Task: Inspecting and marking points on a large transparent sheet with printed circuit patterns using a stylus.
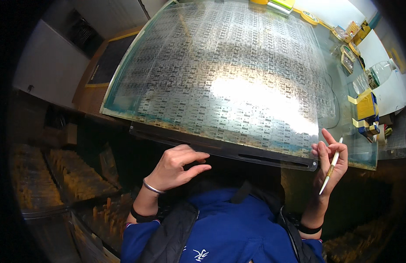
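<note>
A large clear film sheet (pixel 176 87) with rows of small dark circuit-like patterns lies across the glass tabletop (pixel 117 103). Its black front strip (pixel 220 147), with long slots, hangs past the table's front edge. Just in front of that strip, my left hand (pixel 179 164) is open, thumb and forefinger apart, with nothing between them. At the front right corner my right hand (pixel 328 153) grips a slim white pen-like tool (pixel 333 164) with a brownish middle. The tool slants between its fingers, while thumb and forefinger are close to the sheet's edge. Whether they touch it, I cannot tell.
Along the right side are a clear plastic bottle (pixel 379 72), a yellow and blue box (pixel 366 107), a yellow tape roll (pixel 309 17) and a small tray (pixel 347 60). Racks with rows of upright pieces (pixel 80 173) stand low at the left, below a white cabinet (pixel 52 61).
</note>
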Available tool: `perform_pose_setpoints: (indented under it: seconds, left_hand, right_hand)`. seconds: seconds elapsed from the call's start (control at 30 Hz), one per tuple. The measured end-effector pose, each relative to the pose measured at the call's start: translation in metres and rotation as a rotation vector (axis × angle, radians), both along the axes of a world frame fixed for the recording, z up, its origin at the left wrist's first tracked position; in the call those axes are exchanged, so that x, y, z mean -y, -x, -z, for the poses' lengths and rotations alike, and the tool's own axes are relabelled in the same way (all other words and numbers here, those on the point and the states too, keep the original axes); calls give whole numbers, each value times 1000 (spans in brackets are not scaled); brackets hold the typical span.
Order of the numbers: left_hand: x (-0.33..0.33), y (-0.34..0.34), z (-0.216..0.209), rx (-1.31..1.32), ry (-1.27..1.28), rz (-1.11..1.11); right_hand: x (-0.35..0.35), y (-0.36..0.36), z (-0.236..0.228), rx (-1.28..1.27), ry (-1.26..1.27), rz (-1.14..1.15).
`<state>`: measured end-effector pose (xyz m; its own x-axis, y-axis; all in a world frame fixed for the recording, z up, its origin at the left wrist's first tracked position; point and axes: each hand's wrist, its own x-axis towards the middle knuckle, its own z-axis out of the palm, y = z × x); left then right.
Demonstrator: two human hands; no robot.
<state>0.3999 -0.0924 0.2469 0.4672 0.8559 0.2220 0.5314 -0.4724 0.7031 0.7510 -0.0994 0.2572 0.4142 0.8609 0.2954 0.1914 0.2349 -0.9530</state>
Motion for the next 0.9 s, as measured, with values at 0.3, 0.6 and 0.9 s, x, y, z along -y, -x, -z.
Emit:
perform_pose_setpoints:
  seconds: [0.3,0.6,0.9]
  left_hand:
    - [8,-21,12,369,405,-25]
    - [-2,-36,8,851,847,-47]
    - [2,-31,6,554,944,45]
  right_hand:
    - [0,-1,2,13,-19,-12]
    - [-1,-3,3,26,-13,-11]
    - [-12,-11,-1,146,-68,78]
